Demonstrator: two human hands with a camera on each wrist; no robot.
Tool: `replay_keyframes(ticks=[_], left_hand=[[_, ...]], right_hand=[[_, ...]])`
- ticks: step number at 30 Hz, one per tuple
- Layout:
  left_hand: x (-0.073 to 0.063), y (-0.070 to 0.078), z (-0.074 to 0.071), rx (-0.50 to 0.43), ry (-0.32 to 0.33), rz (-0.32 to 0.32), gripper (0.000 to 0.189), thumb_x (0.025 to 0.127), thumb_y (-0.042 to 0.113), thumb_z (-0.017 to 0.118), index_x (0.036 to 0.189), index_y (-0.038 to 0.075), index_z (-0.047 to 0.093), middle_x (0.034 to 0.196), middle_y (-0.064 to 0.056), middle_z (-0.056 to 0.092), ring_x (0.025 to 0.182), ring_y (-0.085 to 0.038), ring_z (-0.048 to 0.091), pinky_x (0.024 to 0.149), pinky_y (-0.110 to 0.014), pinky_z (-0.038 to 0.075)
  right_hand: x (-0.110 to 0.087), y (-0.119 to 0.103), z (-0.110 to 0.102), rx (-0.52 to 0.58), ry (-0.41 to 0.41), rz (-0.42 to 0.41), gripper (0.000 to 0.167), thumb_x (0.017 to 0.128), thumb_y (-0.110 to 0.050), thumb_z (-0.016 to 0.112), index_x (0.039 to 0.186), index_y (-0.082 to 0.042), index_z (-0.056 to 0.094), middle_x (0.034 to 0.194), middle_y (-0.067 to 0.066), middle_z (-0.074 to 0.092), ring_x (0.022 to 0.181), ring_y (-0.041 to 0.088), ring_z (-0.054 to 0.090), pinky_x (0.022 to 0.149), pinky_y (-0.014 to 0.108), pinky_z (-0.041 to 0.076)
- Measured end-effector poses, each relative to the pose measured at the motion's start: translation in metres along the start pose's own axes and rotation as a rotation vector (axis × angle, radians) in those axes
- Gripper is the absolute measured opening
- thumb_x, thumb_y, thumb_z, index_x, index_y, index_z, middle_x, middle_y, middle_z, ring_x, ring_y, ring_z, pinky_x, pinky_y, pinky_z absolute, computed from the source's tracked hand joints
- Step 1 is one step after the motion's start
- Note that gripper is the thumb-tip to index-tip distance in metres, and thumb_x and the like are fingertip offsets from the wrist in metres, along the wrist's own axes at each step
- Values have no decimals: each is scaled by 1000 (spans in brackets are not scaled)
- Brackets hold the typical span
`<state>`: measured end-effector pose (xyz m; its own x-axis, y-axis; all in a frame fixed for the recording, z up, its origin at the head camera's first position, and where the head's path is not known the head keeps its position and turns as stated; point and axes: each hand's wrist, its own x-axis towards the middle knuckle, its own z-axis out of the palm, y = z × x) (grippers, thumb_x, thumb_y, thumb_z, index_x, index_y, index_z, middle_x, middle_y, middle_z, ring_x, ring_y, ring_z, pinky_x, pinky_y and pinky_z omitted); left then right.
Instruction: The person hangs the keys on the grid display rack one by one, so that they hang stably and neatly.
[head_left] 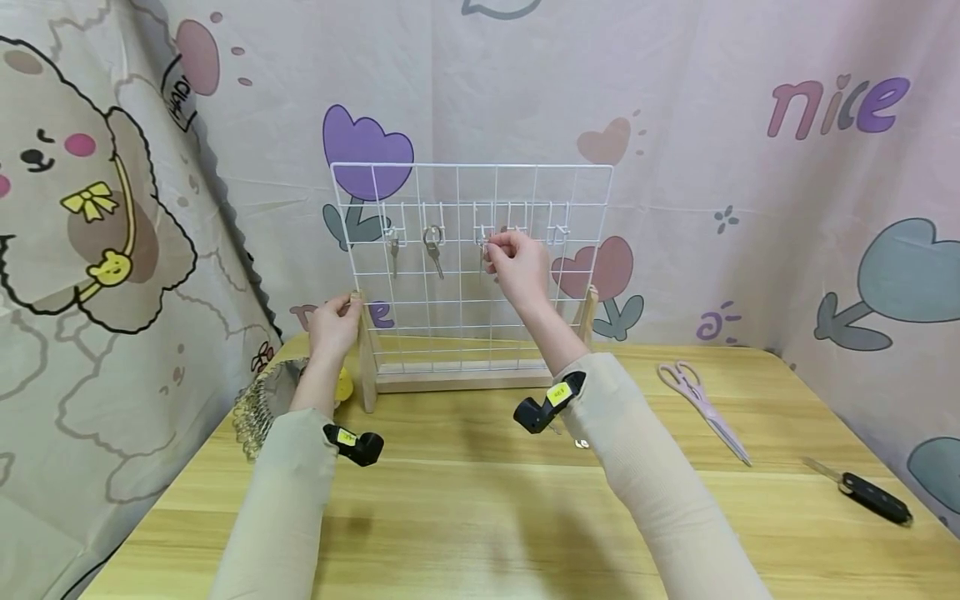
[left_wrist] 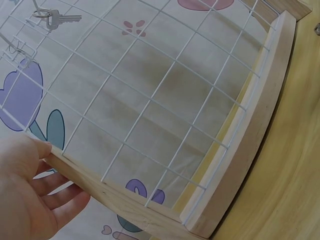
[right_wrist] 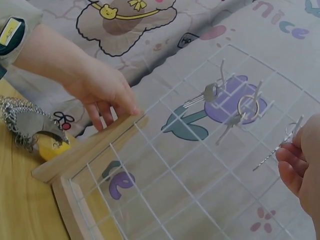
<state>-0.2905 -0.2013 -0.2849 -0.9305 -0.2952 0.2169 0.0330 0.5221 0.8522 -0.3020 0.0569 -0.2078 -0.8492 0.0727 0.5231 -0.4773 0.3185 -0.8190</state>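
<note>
A white wire grid (head_left: 472, 166) stands upright in a wooden frame, with several hooks in a row. My left hand (head_left: 333, 327) holds the top of the frame's left wooden post (head_left: 367, 362), thumb on one side and fingers curled behind. One key (head_left: 394, 254) hangs on the leftmost hook, and another key (head_left: 435, 250) dangles by its ring from the second. At the third hook my right hand (head_left: 521, 267) pinches a key (right_wrist: 265, 159), whose thin shaft points down past the fingertips in the right wrist view. Its ring is right at the hook, and the fingers partly hide it.
Pink scissors (head_left: 705, 404) lie on the table's right side. Nearer the right edge is a black-handled tool (head_left: 873, 497) with a narrow metal blade. A metal-trimmed container (head_left: 258, 404) and a yellow item (head_left: 344, 385) sit behind the left forearm. Small metal pieces (head_left: 582, 444) lie beside the right sleeve.
</note>
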Motion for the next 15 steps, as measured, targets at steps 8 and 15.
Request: replay_keyframes(ticks=[8, 15], left_hand=[[0, 1, 1, -17, -15, -6, 49, 100, 28, 38, 141, 1, 36, 135, -22, 45, 126, -34, 39, 103, -43, 32], [2, -1, 2, -16, 0, -20, 49, 100, 29, 39, 141, 2, 37, 135, -20, 46, 127, -33, 39, 104, -42, 32]], right_hand=[[-6, 19, -13, -68, -5, 15, 14, 90, -8, 57, 95, 2, 67, 79, 12, 67, 64, 18, 64, 53, 20, 51], [-13, 35, -32, -50, -21, 52, 15, 91, -9, 57, 97, 2, 66, 82, 14, 67, 69, 22, 65, 60, 30, 55]])
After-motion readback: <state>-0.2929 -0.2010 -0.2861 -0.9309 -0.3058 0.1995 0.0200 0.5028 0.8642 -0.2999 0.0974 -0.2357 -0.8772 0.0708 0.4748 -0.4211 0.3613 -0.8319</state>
